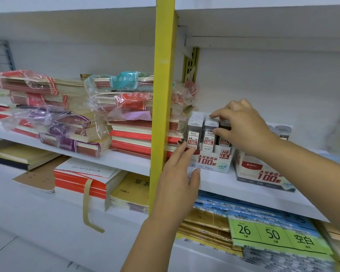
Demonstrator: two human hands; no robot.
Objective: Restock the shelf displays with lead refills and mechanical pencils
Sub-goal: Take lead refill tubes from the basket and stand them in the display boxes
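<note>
Hard to see: the third row of lead refill cases [193,132] is mostly behind the right hand [243,128], so I can't count that one. What's inside the second box [263,175] is blocked by the right wrist. A couple of grey round-topped things [281,130] at the far right are too blurry to name. Both forearms are cut off by the frame edge.

Counts: two hands, two printed display boxes, and three rows of cases standing upright in the display box [212,160]. Cases per row? Can't tell, they're packed front to back.

Where the stock is: the display box sits on the white shelf [224,185], just right of the yellow post [163,95]. The second box is right beside it, further right and a bit nearer.

Left hand [177,173]: reaches up from below, fingers straight and close together, tips touching the box's near-left corner under the left row. The thumb is spread off to the side against the box front.

Right hand: comes in from the right over the rows, wrist bent down. Index fingertip [217,114] is on top of the middle case [209,134] and the thumb [220,131] is on its right edge, so it's a pinch. Other fingers are curled behind it.

Other stuff: wrapped notebook stacks [130,134] left of the post, and a green card [273,234] reading 26 and 50 on the shelf below.
</note>
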